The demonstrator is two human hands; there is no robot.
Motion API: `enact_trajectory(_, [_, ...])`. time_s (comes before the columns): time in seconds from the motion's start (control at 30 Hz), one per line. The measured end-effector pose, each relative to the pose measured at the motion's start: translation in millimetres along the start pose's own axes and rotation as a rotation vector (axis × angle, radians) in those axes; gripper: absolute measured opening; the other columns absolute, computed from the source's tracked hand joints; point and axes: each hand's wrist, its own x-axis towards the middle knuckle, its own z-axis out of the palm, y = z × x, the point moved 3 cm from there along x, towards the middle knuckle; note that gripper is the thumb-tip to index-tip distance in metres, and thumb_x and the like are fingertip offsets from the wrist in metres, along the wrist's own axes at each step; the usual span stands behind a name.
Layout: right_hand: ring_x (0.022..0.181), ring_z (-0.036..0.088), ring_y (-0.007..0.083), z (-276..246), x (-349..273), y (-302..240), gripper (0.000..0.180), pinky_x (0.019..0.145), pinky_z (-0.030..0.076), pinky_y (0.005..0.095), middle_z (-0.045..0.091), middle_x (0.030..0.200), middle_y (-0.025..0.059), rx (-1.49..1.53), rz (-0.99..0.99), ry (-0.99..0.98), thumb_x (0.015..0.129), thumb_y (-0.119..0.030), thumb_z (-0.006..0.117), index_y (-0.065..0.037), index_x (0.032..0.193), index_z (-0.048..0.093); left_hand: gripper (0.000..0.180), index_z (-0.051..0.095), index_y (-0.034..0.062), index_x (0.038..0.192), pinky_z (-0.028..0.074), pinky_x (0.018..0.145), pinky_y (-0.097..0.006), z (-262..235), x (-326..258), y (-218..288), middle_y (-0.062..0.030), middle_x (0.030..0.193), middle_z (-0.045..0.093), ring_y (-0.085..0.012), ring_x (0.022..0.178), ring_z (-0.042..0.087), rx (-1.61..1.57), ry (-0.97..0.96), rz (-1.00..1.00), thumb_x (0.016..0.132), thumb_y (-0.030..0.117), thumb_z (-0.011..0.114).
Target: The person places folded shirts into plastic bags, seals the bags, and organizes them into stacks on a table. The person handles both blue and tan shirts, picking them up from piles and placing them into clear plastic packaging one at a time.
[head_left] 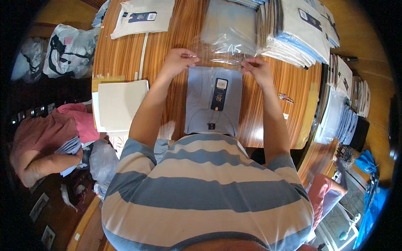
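A clear plastic bag point(228, 47) is stretched between my two hands by its near edge. My left hand point(180, 62) pinches the bag's left corner, and my right hand point(256, 70) pinches the right one. Just below the bag lies a folded blue shirt point(199, 98), its collar toward me. On its front is a dark hang tag point(219, 94) with a white label. Behind the held bag, more clear bags point(230, 21) lie on the striped wooden table point(167, 100).
Stacked folded shirts point(293, 37) stand at the far right; a folded white shirt point(144, 19) lies far left. Beige boards point(121, 104) sit at the left edge. A small patterned item point(286, 98) lies right of my forearm. Other people work at left point(54, 138) and lower right point(322, 196).
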Motion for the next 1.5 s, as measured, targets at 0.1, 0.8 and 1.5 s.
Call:
enact_trajectory(0.1, [0.073,0.07,0.0151,5,10,12,0.024,0.066,0.057,0.0272,0.074,0.086,0.0116,-0.284,-0.15,0.131,0.083,-0.011,0.081,0.005,0.099,0.073,0.028,0.073,-0.0027,0.094,0.055,0.072,-0.029,0,9,-4,-0.0104,0.091,0.075,-0.0169,0.081,0.071,0.266,0.235,0.188,0.084,0.022,0.082])
enact_trajectory(0.8, [0.076,0.069,0.0144,3,-17,27,0.017,0.061,0.059,0.0285,0.073,0.093,0.0073,-0.209,-0.108,0.167,0.089,-0.008,0.075,0.002,0.102,0.069,0.024,0.073,0.0012,0.098,0.053,0.068,-0.028,6,-3,-32,-0.0055,0.088,0.073,-0.0108,0.073,0.065,0.124,0.037,0.272,0.091,0.023,0.076])
enact_trajectory(1.5, [0.091,0.073,0.0281,-6,-5,-22,0.026,0.078,0.064,0.0336,0.069,0.102,0.0175,0.299,0.282,-0.022,0.097,-0.011,0.063,0.005,0.116,0.056,0.021,0.068,-0.0025,0.109,0.058,0.074,-0.027,14,10,-5,-0.011,0.099,0.074,-0.0164,0.086,0.071,-0.195,0.088,0.203,0.093,0.01,0.071])
